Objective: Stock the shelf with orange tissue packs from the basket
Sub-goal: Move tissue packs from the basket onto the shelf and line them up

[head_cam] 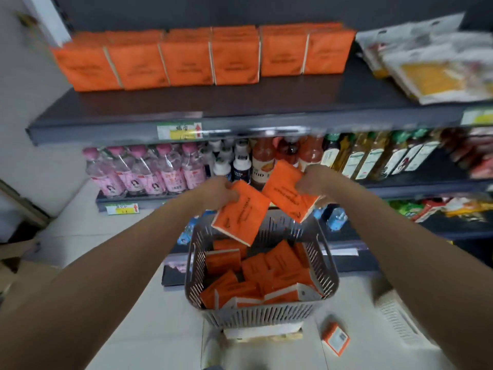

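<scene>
- The top shelf (213, 102) shows a bare strip of dark board along its front edge; behind that strip a row of orange tissue packs (186, 57) stands upright from 11 to 1 o'clock; the row's right end is just beside white and yellow bags (432, 73) at 2 o'clock.
- Open air lies between the shelf's front lip and the two raised packs; under the lip stand pink-capped bottles (138, 169) at 10 o'clock and oil bottles (373, 156) at 2 o'clock, both behind the hands.
- The grey slatted basket (196, 265) sits at 6 o'clock with its top open; a loose heap of orange packs (266, 273) lies inside, tilted every way, below the rim.
- The left grip (216, 193), just left of centre, is clamped with thumb and fingers on the upper left corner of one orange pack (240, 212); this pack hangs tilted toward 5 o'clock from the grip, above the basket's far rim.
- The right grip (317, 182), just right of centre, is clamped on the right edge of a second orange pack (285, 193); that pack reaches toward 9 o'clock from the grip; the two held packs meet near centre, though the blur hides whether they touch.
- A stray pack (335, 339) lies on the pale floor at 5 o'clock, near the basket's right corner and apart from it.
</scene>
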`<action>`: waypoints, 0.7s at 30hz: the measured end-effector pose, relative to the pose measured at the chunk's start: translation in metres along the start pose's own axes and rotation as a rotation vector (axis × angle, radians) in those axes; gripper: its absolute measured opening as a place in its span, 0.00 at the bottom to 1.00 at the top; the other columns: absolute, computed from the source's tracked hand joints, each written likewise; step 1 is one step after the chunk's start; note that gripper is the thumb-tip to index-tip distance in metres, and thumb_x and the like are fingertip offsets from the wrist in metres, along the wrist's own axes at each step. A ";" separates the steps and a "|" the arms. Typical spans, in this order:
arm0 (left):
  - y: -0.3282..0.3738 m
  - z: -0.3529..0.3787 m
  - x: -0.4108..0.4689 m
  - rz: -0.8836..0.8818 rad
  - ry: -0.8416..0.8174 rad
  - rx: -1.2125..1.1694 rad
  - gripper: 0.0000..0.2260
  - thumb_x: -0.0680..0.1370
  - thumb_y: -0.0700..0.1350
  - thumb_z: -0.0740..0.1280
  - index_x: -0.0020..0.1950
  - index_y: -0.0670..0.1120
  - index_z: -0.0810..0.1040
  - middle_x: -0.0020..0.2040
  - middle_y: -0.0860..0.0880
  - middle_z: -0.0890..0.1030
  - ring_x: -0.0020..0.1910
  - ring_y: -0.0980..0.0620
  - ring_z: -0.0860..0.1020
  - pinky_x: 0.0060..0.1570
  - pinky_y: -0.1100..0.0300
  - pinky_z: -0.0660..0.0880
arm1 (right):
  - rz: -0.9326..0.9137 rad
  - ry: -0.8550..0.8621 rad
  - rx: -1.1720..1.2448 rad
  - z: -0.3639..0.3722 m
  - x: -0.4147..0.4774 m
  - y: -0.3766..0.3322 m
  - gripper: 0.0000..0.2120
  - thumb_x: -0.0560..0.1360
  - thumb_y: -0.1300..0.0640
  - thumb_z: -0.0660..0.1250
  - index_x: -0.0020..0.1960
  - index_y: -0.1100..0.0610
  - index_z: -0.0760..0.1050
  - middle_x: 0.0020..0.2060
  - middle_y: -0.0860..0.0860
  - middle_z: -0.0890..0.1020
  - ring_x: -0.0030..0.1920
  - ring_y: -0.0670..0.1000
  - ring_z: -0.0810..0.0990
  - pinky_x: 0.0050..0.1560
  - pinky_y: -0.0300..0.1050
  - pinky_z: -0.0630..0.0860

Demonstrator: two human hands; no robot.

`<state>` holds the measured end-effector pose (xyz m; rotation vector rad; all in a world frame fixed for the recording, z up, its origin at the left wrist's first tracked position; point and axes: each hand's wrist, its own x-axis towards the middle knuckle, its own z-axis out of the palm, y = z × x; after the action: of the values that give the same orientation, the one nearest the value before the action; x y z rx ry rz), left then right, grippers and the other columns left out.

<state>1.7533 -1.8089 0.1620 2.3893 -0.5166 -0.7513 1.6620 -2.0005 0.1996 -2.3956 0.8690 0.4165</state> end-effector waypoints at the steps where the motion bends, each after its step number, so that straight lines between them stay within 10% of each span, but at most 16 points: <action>1: 0.010 -0.009 -0.007 0.021 0.022 0.008 0.16 0.77 0.45 0.64 0.63 0.39 0.73 0.58 0.41 0.78 0.55 0.44 0.77 0.57 0.52 0.75 | -0.030 0.037 0.011 -0.011 -0.007 -0.005 0.13 0.76 0.60 0.59 0.59 0.63 0.72 0.52 0.58 0.78 0.50 0.58 0.80 0.54 0.54 0.80; 7: 0.062 -0.061 -0.033 0.167 0.184 -0.096 0.07 0.77 0.45 0.64 0.53 0.44 0.70 0.43 0.46 0.77 0.39 0.49 0.75 0.34 0.60 0.71 | -0.116 0.199 0.190 -0.071 -0.034 -0.030 0.18 0.76 0.60 0.61 0.65 0.61 0.69 0.55 0.57 0.76 0.51 0.58 0.77 0.41 0.48 0.79; 21: 0.136 -0.157 0.015 0.565 0.396 -0.152 0.16 0.75 0.30 0.54 0.38 0.51 0.69 0.29 0.47 0.67 0.24 0.52 0.65 0.19 0.66 0.66 | -0.174 0.744 0.158 -0.160 -0.002 -0.066 0.14 0.74 0.60 0.60 0.58 0.63 0.71 0.56 0.62 0.78 0.56 0.63 0.77 0.47 0.47 0.70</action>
<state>1.8365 -1.8566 0.3471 2.0229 -0.8707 -0.0626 1.7199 -2.0523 0.3549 -2.4535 0.9284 -0.6319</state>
